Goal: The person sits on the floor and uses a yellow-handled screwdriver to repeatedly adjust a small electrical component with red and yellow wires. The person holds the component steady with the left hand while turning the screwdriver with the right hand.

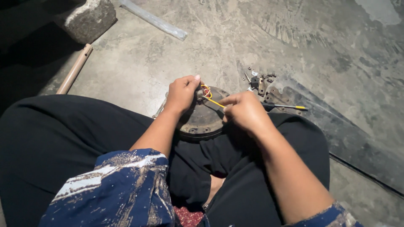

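Concrete floor (168, 63) holds loose screws (261, 77); your left hand (182, 93) grips the round motor plate (202, 120), your right hand (244, 111) pinches a yellow wire (213, 101), wiring unfinished.

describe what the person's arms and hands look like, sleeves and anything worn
Both hands, left hand and right hand, are bare: no gloves, rings or watch visible. The forearms are bare too. Each arm has a loose dark blue sleeve with white and brownish streaks and speckles.

Nope, no pkgs, labels, signs or screens anywhere in this shot afaict, nothing printed or boxed up on the floor either.
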